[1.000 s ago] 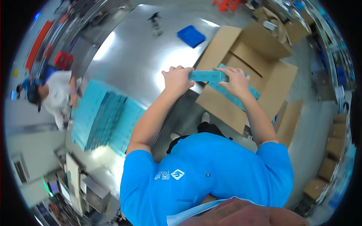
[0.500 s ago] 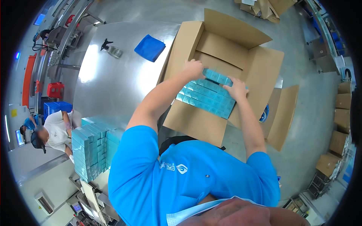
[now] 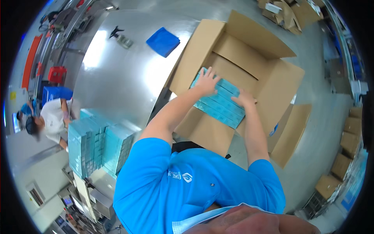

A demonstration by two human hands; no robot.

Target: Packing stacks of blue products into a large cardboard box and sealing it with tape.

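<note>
Several rows of small teal boxes (image 3: 222,107) lie side by side in the near part of a large open cardboard carton (image 3: 238,46). My left hand (image 3: 207,82) lies over the left end of the farthest row, its fingers spread. At that row's right end, my right hand (image 3: 245,99) touches the boxes with its fingers stretched out, close to the carton's right wall. Neither hand has a box lifted. The box surfaces under my palms are hidden.
On the metal table (image 3: 117,74) to the left are a spray bottle (image 3: 124,41), a folded blue cloth (image 3: 163,41) and tall stacks of teal boxes (image 3: 87,144). A person in white (image 3: 54,117) stands beyond the stacks. Another open carton (image 3: 294,136) is at the right.
The row of boxes held raised between my hands now sits level with the other rows. My left hand has loosened and spread its fingers. The whole view has turned slightly.
</note>
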